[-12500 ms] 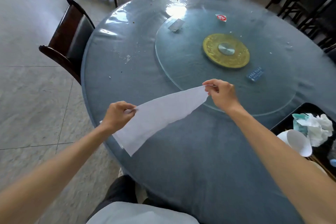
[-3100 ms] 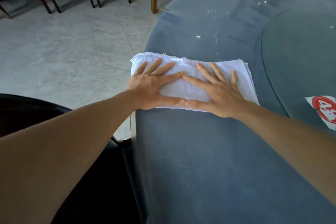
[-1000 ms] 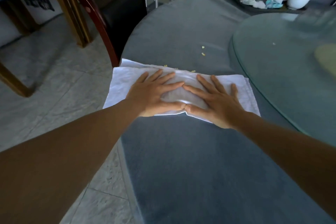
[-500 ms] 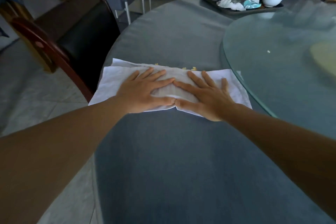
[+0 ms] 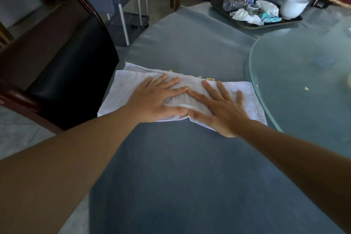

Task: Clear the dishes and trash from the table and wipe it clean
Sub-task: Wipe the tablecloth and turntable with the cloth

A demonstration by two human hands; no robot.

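Now keep your left hand (image 5: 153,100) and right hand (image 5: 218,112) flat, fingers spread, on the white cloth (image 5: 121,89) near the table (image 5: 171,176) edge — press evenly and herd the yellow crumbs (image 5: 199,77) ahead toward the tray (image 5: 245,25).

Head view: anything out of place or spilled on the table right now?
Yes. Yellowish crumbs sit along the far edge of the white cloth, and one more scrap lies on the glass turntable. The cloth's left end overhangs the table edge.
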